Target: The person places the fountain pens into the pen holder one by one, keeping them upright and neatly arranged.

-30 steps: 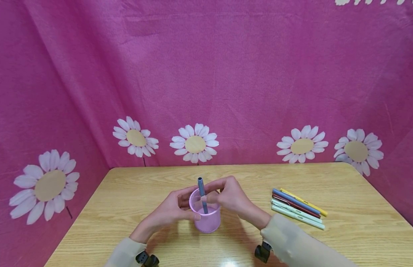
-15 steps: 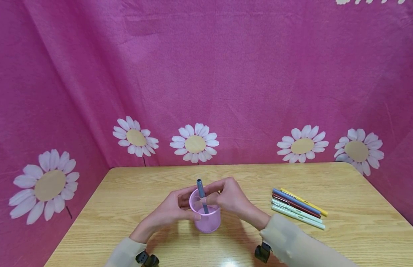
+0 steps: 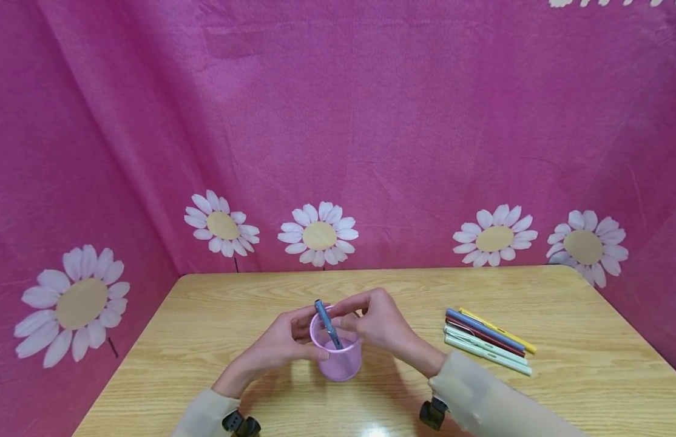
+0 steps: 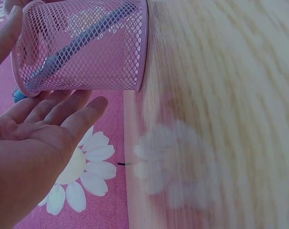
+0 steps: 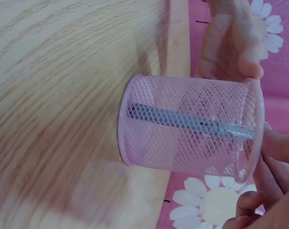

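A pink mesh pen cup (image 3: 340, 367) stands upright on the wooden table. My left hand (image 3: 275, 346) holds it from the left, thumb at the near rim and fingers along the far side. Inside, a blue-grey pen (image 3: 328, 325) leans left, its top against the rim near the left fingers. The mesh shows its full length in the right wrist view, lower end near the cup's base. Beside the pen, at the right side of the rim, is my right hand (image 3: 378, 321), thumb and index finger apart from each other. Its other fingers are mostly hidden in the head view.
To the right, several pens lie side by side on the table (image 3: 250, 291): a yellow pen (image 3: 499, 331), a blue pen (image 3: 482, 331), a dark red pen (image 3: 488, 340) and pale green pens (image 3: 488, 355). A pink cloth (image 3: 403, 133) with daisies hangs behind.
The pen, nearly upright in my right fingers before, has tipped left onto the rim. My right thumb has drawn off it. My left hand and the cup look the same.
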Action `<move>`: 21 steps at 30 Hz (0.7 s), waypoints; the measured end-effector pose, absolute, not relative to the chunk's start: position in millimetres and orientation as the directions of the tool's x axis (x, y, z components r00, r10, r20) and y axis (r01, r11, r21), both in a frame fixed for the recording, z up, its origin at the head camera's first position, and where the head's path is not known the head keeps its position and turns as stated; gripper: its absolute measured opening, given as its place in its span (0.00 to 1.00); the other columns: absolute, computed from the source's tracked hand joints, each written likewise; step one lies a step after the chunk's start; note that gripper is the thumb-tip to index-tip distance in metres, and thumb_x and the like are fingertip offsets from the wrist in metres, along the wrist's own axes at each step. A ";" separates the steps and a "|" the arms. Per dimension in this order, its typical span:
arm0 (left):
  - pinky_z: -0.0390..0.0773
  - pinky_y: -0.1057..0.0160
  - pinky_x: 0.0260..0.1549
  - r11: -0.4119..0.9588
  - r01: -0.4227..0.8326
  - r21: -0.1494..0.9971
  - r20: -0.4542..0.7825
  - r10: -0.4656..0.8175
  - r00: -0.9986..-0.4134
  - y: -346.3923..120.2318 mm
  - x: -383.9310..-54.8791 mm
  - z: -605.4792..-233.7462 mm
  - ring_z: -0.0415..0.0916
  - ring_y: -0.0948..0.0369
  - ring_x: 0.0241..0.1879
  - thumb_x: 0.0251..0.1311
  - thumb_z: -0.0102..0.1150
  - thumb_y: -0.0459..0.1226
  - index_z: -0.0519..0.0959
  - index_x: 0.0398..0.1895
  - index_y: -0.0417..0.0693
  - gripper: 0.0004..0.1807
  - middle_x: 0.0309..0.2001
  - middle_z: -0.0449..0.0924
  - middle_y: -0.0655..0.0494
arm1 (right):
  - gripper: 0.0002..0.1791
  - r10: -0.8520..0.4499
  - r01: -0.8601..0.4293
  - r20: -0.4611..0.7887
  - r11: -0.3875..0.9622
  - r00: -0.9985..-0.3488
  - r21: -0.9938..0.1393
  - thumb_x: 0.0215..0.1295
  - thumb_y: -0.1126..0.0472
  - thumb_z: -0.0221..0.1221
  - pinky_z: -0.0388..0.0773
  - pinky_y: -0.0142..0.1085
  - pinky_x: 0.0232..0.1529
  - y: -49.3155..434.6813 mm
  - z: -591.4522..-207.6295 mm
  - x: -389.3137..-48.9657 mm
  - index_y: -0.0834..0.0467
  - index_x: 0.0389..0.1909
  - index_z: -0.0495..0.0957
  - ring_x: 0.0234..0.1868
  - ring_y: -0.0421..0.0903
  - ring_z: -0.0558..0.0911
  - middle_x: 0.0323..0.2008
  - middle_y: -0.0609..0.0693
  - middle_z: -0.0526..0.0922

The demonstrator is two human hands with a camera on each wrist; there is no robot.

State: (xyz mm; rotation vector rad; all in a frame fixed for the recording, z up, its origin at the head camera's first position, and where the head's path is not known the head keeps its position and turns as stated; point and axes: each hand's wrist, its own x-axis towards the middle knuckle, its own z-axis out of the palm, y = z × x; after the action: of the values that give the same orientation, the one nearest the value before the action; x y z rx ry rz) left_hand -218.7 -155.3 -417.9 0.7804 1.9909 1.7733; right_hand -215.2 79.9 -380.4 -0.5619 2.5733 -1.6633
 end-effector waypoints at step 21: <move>0.75 0.46 0.66 0.095 0.156 0.983 0.073 0.579 -0.812 -154.5 -216.8 -418.1 0.78 0.45 0.64 0.60 0.76 0.31 0.67 0.77 0.35 0.43 0.66 0.78 0.37 | 0.07 -0.240 -0.304 0.210 0.483 -0.948 -0.821 0.62 0.62 0.75 0.71 0.32 0.39 168.5 -371.8 -205.4 0.56 0.40 0.92 0.42 0.43 0.82 0.36 0.45 0.91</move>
State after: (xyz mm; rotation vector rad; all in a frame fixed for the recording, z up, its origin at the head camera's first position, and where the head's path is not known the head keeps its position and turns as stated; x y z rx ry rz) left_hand -216.8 -154.5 -418.1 0.7257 2.0466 1.7677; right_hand -205.4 168.5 -371.8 -0.5076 2.7616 -1.5515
